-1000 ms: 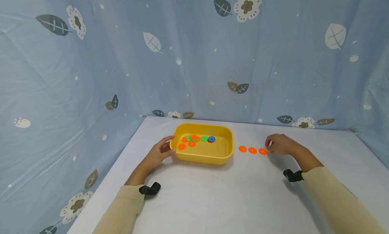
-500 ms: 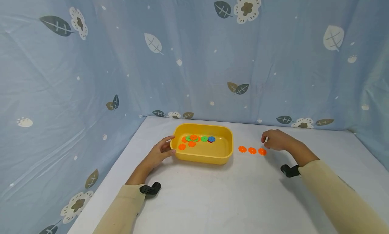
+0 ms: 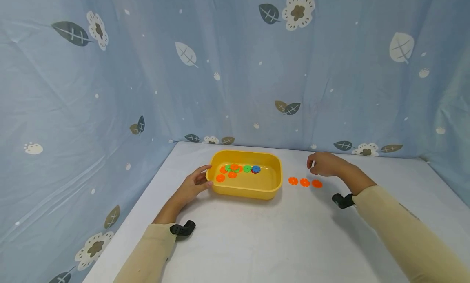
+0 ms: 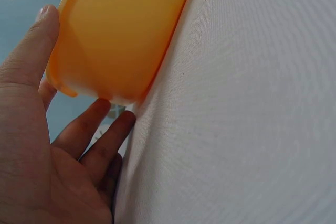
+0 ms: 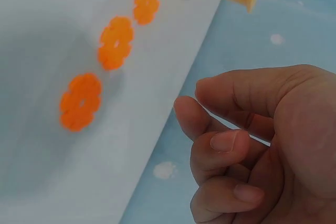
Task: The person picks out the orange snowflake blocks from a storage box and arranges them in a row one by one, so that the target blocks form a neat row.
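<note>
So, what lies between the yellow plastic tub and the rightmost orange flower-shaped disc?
Two matching orange discs, flat on the white tabletop, seen in the head view.

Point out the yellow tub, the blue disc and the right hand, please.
Yellow tub (image 3: 240, 192): head view, on its front wall.
Blue disc (image 3: 256, 169): head view, on its middle.
Right hand (image 3: 324, 164): head view, back of the hand.

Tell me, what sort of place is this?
Probably a screened-off recording corner: pale blue cloth printed with leaves and flowers hangs behind and beside a flat white tabletop, and two small, bent black wrist-worn devices look like cameras.
</note>
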### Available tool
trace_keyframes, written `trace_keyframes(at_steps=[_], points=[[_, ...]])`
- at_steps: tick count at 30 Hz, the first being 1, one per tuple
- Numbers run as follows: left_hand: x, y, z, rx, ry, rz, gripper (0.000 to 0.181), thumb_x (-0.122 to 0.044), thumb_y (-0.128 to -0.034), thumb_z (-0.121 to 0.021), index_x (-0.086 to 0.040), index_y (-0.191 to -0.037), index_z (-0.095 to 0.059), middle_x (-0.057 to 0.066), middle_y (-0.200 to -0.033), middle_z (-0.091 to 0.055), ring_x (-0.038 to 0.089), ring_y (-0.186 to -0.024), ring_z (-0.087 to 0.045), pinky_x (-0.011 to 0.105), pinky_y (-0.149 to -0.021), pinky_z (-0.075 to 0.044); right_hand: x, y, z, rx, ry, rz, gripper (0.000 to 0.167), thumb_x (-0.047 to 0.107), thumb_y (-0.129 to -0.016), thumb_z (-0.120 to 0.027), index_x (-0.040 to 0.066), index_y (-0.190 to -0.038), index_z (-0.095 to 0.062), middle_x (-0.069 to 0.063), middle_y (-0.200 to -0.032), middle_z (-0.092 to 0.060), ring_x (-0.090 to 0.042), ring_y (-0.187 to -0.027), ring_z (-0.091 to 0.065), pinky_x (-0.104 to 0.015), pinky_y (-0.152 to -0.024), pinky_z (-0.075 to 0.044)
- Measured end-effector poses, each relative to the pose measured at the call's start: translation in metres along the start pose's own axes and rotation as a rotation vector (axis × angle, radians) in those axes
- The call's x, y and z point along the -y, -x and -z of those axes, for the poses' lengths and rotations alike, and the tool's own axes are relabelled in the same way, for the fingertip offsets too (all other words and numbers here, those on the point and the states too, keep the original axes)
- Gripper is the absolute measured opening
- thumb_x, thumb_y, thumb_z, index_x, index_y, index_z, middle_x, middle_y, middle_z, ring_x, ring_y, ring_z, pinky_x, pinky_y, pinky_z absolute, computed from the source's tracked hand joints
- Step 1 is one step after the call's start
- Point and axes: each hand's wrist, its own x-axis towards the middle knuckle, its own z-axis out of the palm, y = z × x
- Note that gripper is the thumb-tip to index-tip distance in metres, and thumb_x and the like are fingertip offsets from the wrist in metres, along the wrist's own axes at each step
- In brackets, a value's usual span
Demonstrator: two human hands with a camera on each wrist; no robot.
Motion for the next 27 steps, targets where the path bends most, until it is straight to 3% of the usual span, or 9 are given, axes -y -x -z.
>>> trace_keyframes(at_steps=[9,18,27], points=[[-0.006,0.002,0.002,0.009,-0.002,-0.006,0.069,-0.033,-0.0879,-0.074,-0.023,-0.148,-0.041,0.017,-0.145,-0.046,0.033,-0.130,-0.046,0.052,-0.108,-0.033,0.030,-0.011,0.007,0.012,0.021,0.020,0.015,0.012,-0.092,-0.062,0.005,-0.106,-0.065,-0.005,-0.087,-0.064,-0.021,-0.075,-0.057,-0.033,-0.070,-0.052],[0.000,0.001,0.003,0.003,0.001,-0.013,0.071,-0.036,-0.0867,-0.074,-0.023,-0.148,-0.041,0.016,-0.145,-0.046,0.033,-0.131,-0.046,0.053,-0.108,-0.032,0.065,-0.021,0.013,-0.006,0.024,0.093,0.011,0.016,-0.093,-0.064,0.008,-0.101,-0.065,-0.003,-0.085,-0.064,-0.020,-0.073,-0.058,-0.031,-0.067,-0.051],[0.002,-0.001,0.001,0.008,0.008,-0.009,0.066,-0.030,-0.0893,-0.073,-0.024,-0.147,-0.041,0.016,-0.146,-0.046,0.033,-0.131,-0.046,0.053,-0.108,-0.033,0.084,-0.030,0.013,-0.059,0.055,0.134,0.012,0.017,-0.094,-0.065,0.009,-0.101,-0.068,-0.003,-0.088,-0.065,-0.021,-0.077,-0.058,-0.032,-0.070,-0.053]])
